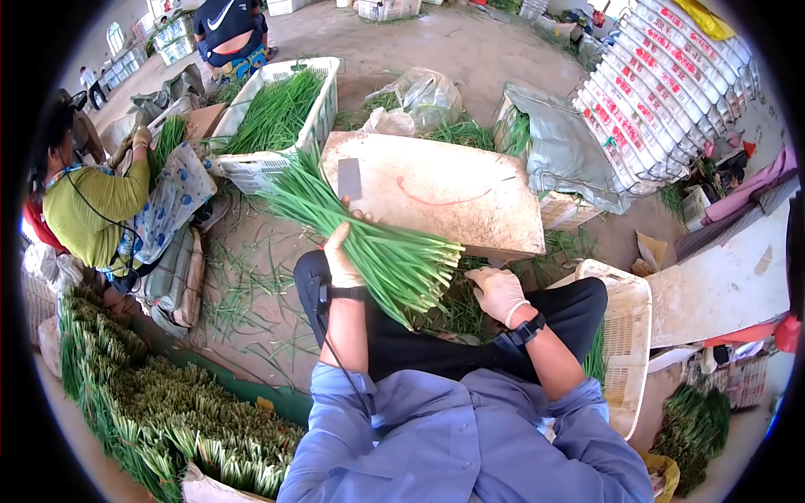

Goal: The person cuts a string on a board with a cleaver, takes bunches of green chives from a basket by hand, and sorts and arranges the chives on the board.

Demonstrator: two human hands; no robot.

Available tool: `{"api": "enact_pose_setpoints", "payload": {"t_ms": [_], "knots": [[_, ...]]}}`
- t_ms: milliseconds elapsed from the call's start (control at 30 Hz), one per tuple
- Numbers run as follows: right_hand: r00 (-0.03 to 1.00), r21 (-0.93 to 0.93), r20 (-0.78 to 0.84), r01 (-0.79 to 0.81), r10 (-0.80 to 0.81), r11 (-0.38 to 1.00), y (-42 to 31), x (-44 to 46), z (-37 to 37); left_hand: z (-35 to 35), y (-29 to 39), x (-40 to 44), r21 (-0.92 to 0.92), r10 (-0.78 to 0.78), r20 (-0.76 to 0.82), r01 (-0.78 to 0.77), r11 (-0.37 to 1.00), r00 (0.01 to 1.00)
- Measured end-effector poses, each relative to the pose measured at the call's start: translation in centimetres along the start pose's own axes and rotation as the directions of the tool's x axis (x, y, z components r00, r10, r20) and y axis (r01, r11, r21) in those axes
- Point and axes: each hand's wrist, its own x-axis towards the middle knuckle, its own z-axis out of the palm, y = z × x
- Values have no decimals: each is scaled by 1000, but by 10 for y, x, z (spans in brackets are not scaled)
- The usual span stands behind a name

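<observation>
A thick bunch of long, flat-leaved green stalks with pale cut ends [381,256] slants above the lap of a seated person in a blue button-front shirt [470,436] and dark trousers [402,352], its cut ends pointing toward the right hand. The left hand, in a pale thin glove [340,256], grasps the bunch around its middle; the right hand, likewise gloved [496,293], is near the cut ends with fingers curled, though whether it grips anything cannot be told. Just beyond is a scuffed, off-white rectangular block [453,189], a flat grey plate [349,178] on its top. A white slatted plastic crate [329,105] beyond holds loose green stalks [272,113]. At left, a co-worker in a yellow-green top [92,210] handles more greens [170,142]; tied-looking green bundles [201,411] crowd the lower left, and white crates with red lettering [658,88] stand stacked at upper right.
</observation>
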Motion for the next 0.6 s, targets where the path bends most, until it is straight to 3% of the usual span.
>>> {"api": "enact_pose_setpoints", "payload": {"t_ms": [67, 133, 200, 267, 300, 400, 467, 500, 533, 600], "knots": [[991, 332, 72, -127, 110, 935, -8, 0, -11, -1, 0, 0, 10, 13, -5, -13, 1000, 1000], [970, 722, 239, -210, 47, 660, -14, 3, -14, 2, -1, -1, 13, 28, -25, -28, 1000, 999], [903, 794, 428, -388, 23, 467, -29, 3, -14, 0, 0, -1, -2, 30, 26, -30, 1000, 999], [899, 796, 436, -371, -28, 478, -39, 4, -11, -5, 0, 1, 24, 48, -10, -48, 999, 999], [907, 857, 418, -381, -38, 347, -44, 2, -6, -2, 0, 1, 35, 59, -27, -58, 998, 998], [907, 818, 420, -392, 28, 420, -42, -8, -1, 4, 1, -1, 69, 96, -115, -89, 994, 989], [905, 686, 424, -348, 38, 639, -29, -19, 1, 1, 4, 1, 55, 119, -114, -113, 992, 986], [904, 601, 425, -318, 43, 734, -21, -25, 1, -1, 6, 0, 42, 125, -105, -121, 992, 987], [906, 389, 422, -220, 39, 894, -11, -29, 4, -3, 10, 0, 61, 133, -116, -127, 990, 984], [949, 159, 316, -37, -15, 987, -6, -41, -3, -5, 13, 1, 41, 139, -40, -137, 990, 989]]}}
